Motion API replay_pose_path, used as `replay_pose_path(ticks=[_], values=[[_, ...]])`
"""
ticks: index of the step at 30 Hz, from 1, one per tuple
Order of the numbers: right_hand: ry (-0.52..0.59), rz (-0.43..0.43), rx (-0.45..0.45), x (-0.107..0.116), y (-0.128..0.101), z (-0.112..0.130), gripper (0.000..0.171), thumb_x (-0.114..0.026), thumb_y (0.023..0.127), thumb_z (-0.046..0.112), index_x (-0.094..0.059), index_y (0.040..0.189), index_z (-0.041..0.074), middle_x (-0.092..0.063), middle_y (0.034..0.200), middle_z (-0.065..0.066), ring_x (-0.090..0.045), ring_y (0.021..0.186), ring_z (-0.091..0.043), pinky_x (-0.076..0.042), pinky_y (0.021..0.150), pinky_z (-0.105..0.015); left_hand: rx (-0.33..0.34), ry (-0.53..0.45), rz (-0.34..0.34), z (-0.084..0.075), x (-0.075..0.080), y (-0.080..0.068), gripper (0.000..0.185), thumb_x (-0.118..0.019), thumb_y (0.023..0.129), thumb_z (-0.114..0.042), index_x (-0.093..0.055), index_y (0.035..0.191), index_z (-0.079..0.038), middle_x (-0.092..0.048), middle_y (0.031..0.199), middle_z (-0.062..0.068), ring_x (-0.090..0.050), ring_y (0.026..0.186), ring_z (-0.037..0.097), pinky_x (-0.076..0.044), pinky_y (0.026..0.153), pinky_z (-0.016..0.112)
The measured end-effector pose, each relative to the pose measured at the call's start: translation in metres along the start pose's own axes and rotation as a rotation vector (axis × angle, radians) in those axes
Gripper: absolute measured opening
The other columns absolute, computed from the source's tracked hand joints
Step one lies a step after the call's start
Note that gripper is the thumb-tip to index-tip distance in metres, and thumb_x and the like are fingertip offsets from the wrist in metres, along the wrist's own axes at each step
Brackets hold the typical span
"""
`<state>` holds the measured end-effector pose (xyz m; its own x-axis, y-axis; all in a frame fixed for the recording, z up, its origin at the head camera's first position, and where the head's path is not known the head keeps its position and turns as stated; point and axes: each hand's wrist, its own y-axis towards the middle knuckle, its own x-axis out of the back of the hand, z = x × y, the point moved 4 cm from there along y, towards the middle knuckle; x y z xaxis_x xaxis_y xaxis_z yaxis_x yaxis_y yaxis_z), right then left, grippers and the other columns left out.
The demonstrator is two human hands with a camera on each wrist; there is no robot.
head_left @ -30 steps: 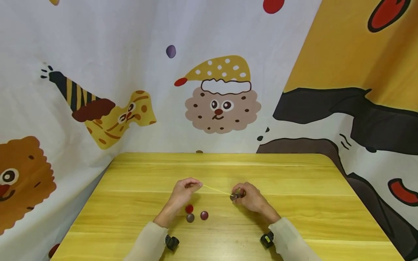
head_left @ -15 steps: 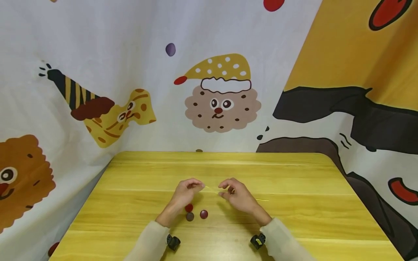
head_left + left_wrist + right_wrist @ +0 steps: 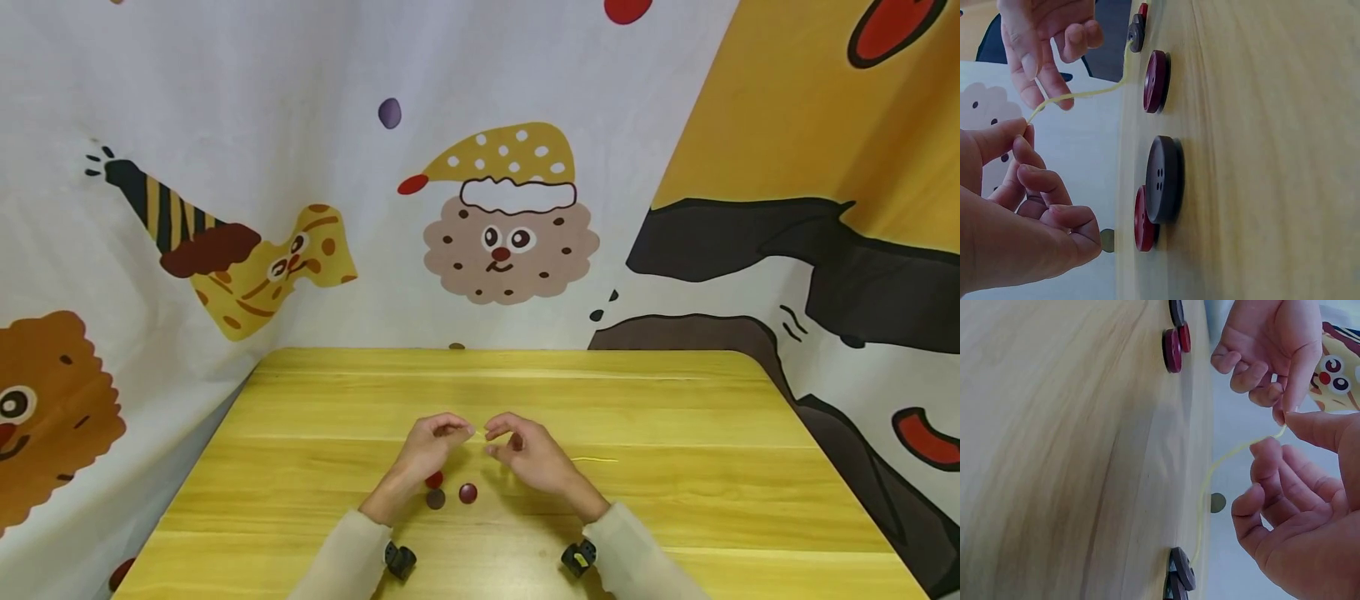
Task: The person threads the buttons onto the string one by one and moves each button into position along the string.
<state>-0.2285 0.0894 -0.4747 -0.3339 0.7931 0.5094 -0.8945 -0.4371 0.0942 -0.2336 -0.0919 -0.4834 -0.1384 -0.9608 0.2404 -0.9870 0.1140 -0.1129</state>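
Head view: right hand [image 3: 538,457] hides strung buttons [image 3: 1182,567]; holes in maroon button [image 3: 468,493] too small to tell. Left wrist: red button [image 3: 1141,222] part-hidden behind grey button [image 3: 1164,180]. Right wrist: grey button cropped by top edge.

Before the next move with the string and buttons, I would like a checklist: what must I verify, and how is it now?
1. Left hand pinches the string: ok.
2. Right hand grips the string: not ok, no pinch is visible.
3. String runs to the dark button: ok.
4. Red button, grey button and maroon button lie on the table: ok.
5. Held part has no knot: cannot tell, hidden in the left fingers' pinch.
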Motion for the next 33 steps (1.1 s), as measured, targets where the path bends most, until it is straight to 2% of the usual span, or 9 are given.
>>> replay_pose_path(ticks=[2,5,11,13,18,20,27,33], values=[[0.011,0.008,-0.002,-0.001,0.001,0.0,0.024,-0.065,0.095,0.01,-0.063,0.119,0.007,-0.069,0.109,-0.01,-0.055,0.069,-0.011,-0.046,0.06,-0.024,-0.003,-0.003,-0.003,0.0,0.0,-0.001,0.021,-0.067,0.095,-0.023,-0.072,0.102,-0.003,-0.063,0.091,0.003,-0.055,0.09,0.027,-0.039,0.073,0.032],[0.021,0.021,-0.016,-0.002,0.001,-0.001,0.024,-0.064,0.095,0.009,-0.064,0.119,0.008,-0.07,0.103,-0.007,-0.053,0.067,-0.01,-0.045,0.058,-0.023,-0.005,-0.009,-0.003,0.002,0.0,-0.001,0.02,-0.068,0.094,-0.025,-0.072,0.1,-0.007,-0.063,0.092,0.003,-0.055,0.089,0.024,-0.04,0.074,0.032],[0.006,0.025,-0.028,-0.003,0.002,-0.002,0.017,-0.065,0.095,0.01,-0.069,0.11,0.005,-0.067,0.09,0.002,-0.051,0.068,-0.01,-0.042,0.057,-0.022,-0.001,-0.004,0.001,0.003,0.001,-0.001,0.018,-0.067,0.095,-0.022,-0.072,0.101,-0.006,-0.064,0.095,0.004,-0.057,0.093,0.027,-0.041,0.075,0.032],[0.0,0.017,-0.029,-0.002,0.002,-0.002,0.015,-0.065,0.095,0.012,-0.07,0.107,0.005,-0.066,0.088,0.002,-0.052,0.069,-0.01,-0.042,0.059,-0.022,-0.004,-0.003,0.006,-0.001,0.001,-0.004,0.018,-0.066,0.096,-0.019,-0.072,0.102,-0.003,-0.064,0.095,0.005,-0.057,0.094,0.03,-0.041,0.075,0.033],[-0.001,-0.019,-0.051,-0.001,0.001,-0.004,0.013,-0.066,0.095,0.013,-0.073,0.1,0.003,-0.066,0.085,0.001,-0.054,0.072,-0.012,-0.044,0.06,-0.023,-0.031,0.0,0.05,-0.025,0.002,-0.019,0.019,-0.063,0.096,-0.013,-0.069,0.103,0.004,-0.064,0.096,0.01,-0.057,0.095,0.034,-0.043,0.077,0.036],[-0.002,-0.029,-0.06,-0.001,0.001,-0.005,0.013,-0.066,0.094,0.012,-0.073,0.098,0.003,-0.067,0.085,0.001,-0.054,0.073,-0.012,-0.044,0.061,-0.023,-0.033,-0.001,0.064,-0.026,0.002,-0.02,0.019,-0.063,0.096,-0.012,-0.068,0.103,0.005,-0.065,0.097,0.011,-0.057,0.095,0.033,-0.044,0.079,0.038],[-0.008,-0.051,-0.073,0.0,0.001,-0.006,0.011,-0.066,0.094,0.01,-0.074,0.096,0.002,-0.07,0.087,-0.003,-0.055,0.074,-0.014,-0.044,0.06,-0.023,-0.021,0.005,0.097,0.002,0.0,-0.004,0.02,-0.064,0.097,-0.019,-0.07,0.104,-0.001,-0.066,0.101,0.008,-0.058,0.096,0.025,-0.046,0.083,0.044],[-0.026,-0.077,-0.089,0.0,0.0,-0.007,0.008,-0.066,0.094,0.009,-0.072,0.094,0.003,-0.067,0.084,0.0,-0.057,0.078,-0.014,-0.047,0.065,-0.025,-0.028,0.031,0.136,0.008,0.005,-0.002,0.025,-0.067,0.095,-0.027,-0.07,0.107,-0.004,-0.068,0.103,0.005,-0.06,0.096,0.023,-0.047,0.083,0.042]])
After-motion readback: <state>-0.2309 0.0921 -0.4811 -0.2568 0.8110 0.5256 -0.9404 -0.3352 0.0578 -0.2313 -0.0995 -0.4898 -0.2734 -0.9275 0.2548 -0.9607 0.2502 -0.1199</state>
